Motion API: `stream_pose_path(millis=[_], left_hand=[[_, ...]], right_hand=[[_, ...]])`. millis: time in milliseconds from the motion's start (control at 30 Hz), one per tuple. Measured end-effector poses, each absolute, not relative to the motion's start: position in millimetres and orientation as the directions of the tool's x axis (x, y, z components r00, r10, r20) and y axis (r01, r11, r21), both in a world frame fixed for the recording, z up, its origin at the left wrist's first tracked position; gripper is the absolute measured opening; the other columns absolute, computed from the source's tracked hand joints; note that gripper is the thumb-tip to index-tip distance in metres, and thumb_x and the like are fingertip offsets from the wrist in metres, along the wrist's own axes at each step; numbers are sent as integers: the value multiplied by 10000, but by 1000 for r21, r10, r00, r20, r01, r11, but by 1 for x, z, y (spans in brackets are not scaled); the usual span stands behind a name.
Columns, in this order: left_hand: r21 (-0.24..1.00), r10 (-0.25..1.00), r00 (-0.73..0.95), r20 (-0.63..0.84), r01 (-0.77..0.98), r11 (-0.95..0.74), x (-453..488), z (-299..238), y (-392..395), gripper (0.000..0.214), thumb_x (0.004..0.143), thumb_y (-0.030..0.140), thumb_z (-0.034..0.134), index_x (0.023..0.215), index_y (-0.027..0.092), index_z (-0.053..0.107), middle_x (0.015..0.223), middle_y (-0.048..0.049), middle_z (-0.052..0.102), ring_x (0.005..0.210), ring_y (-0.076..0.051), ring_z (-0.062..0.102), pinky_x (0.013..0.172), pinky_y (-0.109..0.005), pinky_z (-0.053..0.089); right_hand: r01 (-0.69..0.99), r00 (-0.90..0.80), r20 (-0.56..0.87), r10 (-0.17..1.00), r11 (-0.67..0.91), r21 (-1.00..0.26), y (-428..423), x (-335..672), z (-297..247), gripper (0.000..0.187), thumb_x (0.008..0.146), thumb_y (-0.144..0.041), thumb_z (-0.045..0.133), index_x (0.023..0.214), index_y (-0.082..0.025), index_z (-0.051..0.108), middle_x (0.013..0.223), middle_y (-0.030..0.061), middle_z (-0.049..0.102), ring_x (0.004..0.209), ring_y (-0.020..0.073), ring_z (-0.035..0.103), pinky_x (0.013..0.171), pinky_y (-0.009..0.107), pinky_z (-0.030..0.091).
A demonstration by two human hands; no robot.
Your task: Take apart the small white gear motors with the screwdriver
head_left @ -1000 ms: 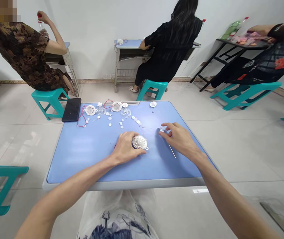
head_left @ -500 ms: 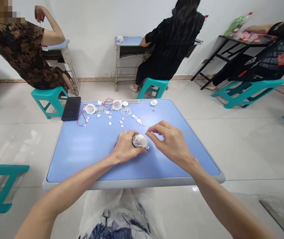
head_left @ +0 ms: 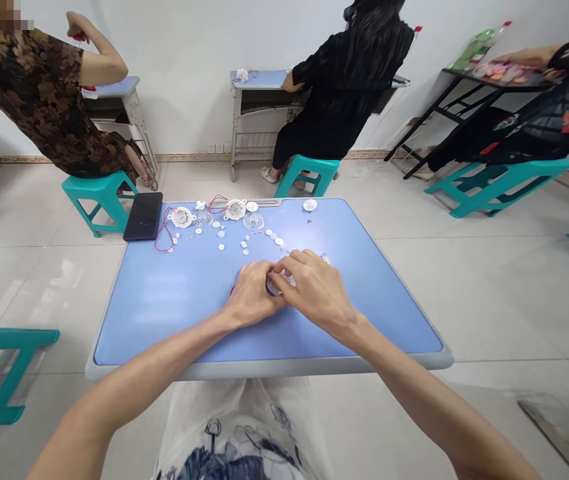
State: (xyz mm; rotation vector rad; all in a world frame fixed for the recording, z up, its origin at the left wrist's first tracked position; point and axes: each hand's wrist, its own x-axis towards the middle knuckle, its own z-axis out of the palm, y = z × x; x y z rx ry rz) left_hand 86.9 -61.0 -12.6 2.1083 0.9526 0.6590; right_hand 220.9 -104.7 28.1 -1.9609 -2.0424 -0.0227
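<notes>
Head view, left to right: phone (head_left: 143, 217), red wire (head_left: 163, 233), on the desk (head_left: 164, 313); my left hand (head_left: 250, 295) gripping a round plastic housing (head_left: 275, 287) mid-desk; my right hand (head_left: 316, 288), just come across, now closed on it too.

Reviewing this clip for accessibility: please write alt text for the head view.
The left hand and right hand grip a small round clear housing on a blue desk. White discs, clear domes and red wire lie beyond, beside a black phone.
</notes>
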Motion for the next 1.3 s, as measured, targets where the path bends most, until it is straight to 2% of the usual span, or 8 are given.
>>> stream_pose_path(millis=[233, 467, 600, 767, 967, 1167, 1300], left_hand=[[774, 798, 583, 154, 430, -464, 88, -12, -61, 236, 706, 260, 714, 826, 210, 517, 813, 10, 606, 841, -203, 555, 780, -332, 396], [771, 797, 583, 156, 432, -468, 88, -13, -60, 244, 701, 266, 710, 833, 210, 513, 815, 15, 600, 825, -195, 546, 781, -333, 397], [767, 794, 588, 152, 437, -470, 88, -12, -61, 235, 700, 244, 698, 849, 209, 519, 808, 18, 595, 805, -190, 539, 768, -330, 392], [782, 800, 582, 148, 427, -455, 88, -10, -61, 222, 708, 230, 684, 859, 207, 523, 805, 16, 591, 791, -188, 529, 759, -331, 385], [779, 802, 576, 160, 425, -460, 88, -12, -61, 231, 704, 259, 695, 788, 212, 486, 775, 14, 571, 805, -197, 535, 764, -333, 389], [783, 796, 582, 165, 414, -465, 88, -14, -60, 244, 699, 268, 704, 832, 213, 508, 793, 18, 583, 815, -195, 541, 782, -335, 396], [775, 797, 584, 157, 427, -466, 88, -13, -61, 234, 701, 249, 692, 861, 216, 524, 806, 19, 597, 822, -193, 549, 788, -334, 404]], right_hand=[[988, -56, 126, 990, 73, -137, -103, 215, 40, 235, 950, -204, 509, 787, -179, 677, 847, 70, 691, 822, 207, 560, 646, 329, 337], [978, -56, 50, 997, 65, -199, -103, 216, 42, 226, 933, -142, 480, 860, -179, 690, 891, 75, 684, 887, 215, 585, 698, 321, 378], [968, -39, 65, 997, 53, -246, -105, 218, 39, 202, 922, -157, 500, 964, -186, 695, 954, 68, 688, 911, 212, 603, 687, 312, 380], [987, -7, 80, 997, 20, -162, -107, 216, 41, 182, 946, -229, 518, 945, -172, 692, 951, 79, 691, 879, 217, 602, 658, 320, 358], [994, -27, 42, 999, 32, -101, -105, 210, 47, 251, 969, -182, 465, 879, -164, 698, 923, 87, 689, 883, 220, 594, 675, 331, 354], [975, -32, 38, 999, 40, -218, -104, 214, 44, 226, 917, -131, 484, 919, -184, 703, 941, 68, 682, 881, 201, 593, 671, 308, 366], [966, -35, 47, 998, 46, -253, -104, 217, 42, 248, 902, -130, 476, 944, -190, 712, 924, 65, 675, 858, 194, 596, 652, 300, 363]])
